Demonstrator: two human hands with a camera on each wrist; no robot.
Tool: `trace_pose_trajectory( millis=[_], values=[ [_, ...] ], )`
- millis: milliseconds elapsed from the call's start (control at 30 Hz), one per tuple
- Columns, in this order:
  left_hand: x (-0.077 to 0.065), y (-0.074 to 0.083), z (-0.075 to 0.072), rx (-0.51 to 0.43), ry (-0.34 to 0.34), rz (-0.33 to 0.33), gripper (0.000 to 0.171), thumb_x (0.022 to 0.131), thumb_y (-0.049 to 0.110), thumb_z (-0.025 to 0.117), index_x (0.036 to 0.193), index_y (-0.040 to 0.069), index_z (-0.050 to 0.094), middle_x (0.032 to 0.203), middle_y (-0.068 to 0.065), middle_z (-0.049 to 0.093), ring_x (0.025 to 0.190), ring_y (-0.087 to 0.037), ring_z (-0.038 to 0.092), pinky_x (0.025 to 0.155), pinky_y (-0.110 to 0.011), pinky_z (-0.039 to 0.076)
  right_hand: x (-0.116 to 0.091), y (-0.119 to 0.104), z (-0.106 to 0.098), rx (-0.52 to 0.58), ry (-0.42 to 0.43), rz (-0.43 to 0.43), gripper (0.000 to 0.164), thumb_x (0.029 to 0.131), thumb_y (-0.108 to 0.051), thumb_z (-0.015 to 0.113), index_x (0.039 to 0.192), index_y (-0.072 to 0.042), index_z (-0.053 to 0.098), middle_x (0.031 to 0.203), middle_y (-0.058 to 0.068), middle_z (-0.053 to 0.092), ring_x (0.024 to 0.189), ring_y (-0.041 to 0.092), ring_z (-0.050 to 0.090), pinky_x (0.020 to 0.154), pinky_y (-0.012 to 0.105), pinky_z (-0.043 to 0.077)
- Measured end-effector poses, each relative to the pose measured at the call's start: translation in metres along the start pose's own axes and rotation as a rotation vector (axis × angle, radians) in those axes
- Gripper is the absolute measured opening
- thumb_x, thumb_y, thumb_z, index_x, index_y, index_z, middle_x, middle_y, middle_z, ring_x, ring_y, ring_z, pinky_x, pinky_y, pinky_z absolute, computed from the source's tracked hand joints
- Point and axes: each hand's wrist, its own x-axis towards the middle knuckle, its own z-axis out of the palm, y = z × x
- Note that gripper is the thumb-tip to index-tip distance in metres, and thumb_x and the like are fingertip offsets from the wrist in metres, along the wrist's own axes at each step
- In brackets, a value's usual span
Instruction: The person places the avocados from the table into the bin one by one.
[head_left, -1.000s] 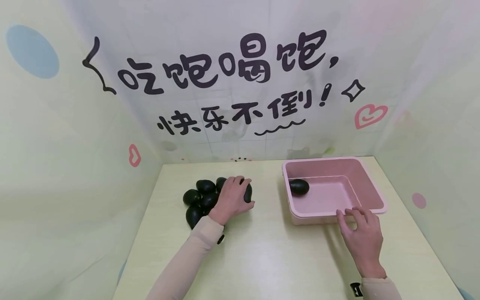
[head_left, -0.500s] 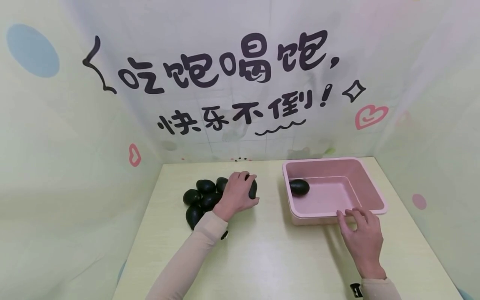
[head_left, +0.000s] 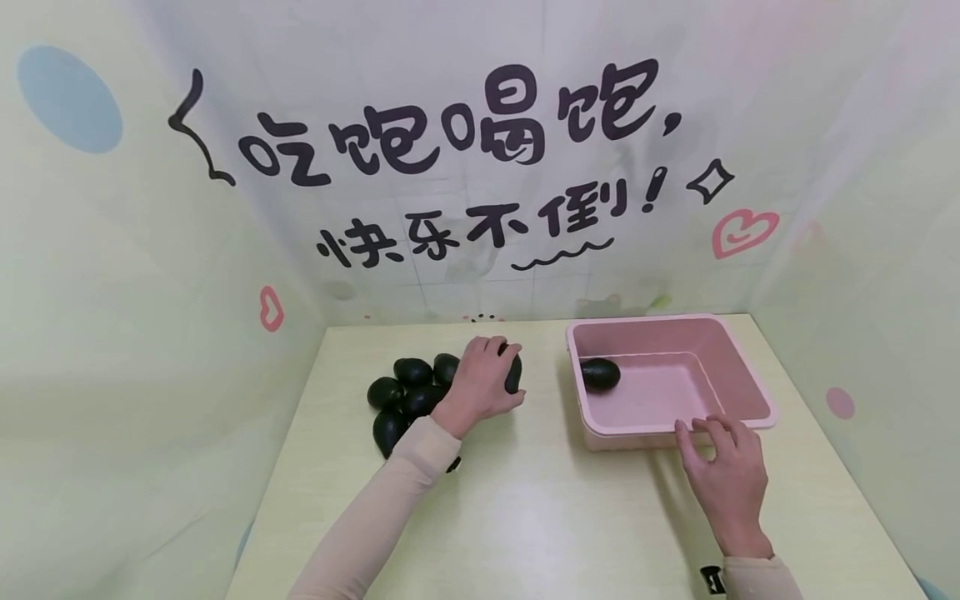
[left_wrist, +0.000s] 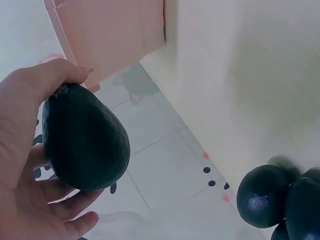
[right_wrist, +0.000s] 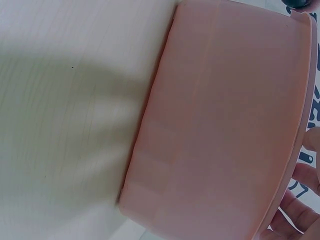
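Observation:
My left hand [head_left: 480, 383] holds a dark avocado [left_wrist: 85, 140] between thumb and fingers, lifted above the table to the right of the pile. In the left wrist view, the thumb lies at the avocado's stem end and the fingers curl under its far side. Several more dark avocados [head_left: 388, 429] lie clustered behind and left of that hand, which partly hides them. A pink plastic bin [head_left: 637, 432] stands at the right, with one avocado [head_left: 601, 374] lying inside against its left wall. My right hand [head_left: 727, 479] grips the bin's near rim with bent fingers.
The pale wooden table [head_left: 540, 517] is enclosed by printed cloth walls [head_left: 480, 292] at the back and both sides. The bin's far side stands close to the back wall. Bare tabletop separates the pile from the bin.
My left hand has moved slightly right and away from me, carrying the avocado off from the pile. The right hand and the bin stay where they were.

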Motion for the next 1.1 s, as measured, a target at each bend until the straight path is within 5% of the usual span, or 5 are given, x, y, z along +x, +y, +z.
trace_pose_trajectory(
  millis=[1100],
  values=[
    [0.039,0.035,-0.032,0.030,-0.060,0.087,0.069,0.089,0.054,0.076,0.144,0.015,0.060,0.142,-0.015,0.065,0.132,-0.032,0.061,0.117,-0.045,0.045,-0.001,0.006,0.003,0.006,0.010,0.000,0.024,0.083,-0.017,0.082,0.092,0.003,0.076,0.100,0.026,0.072,0.089,0.046,0.062,0.062,0.064,0.051]
  ],
)
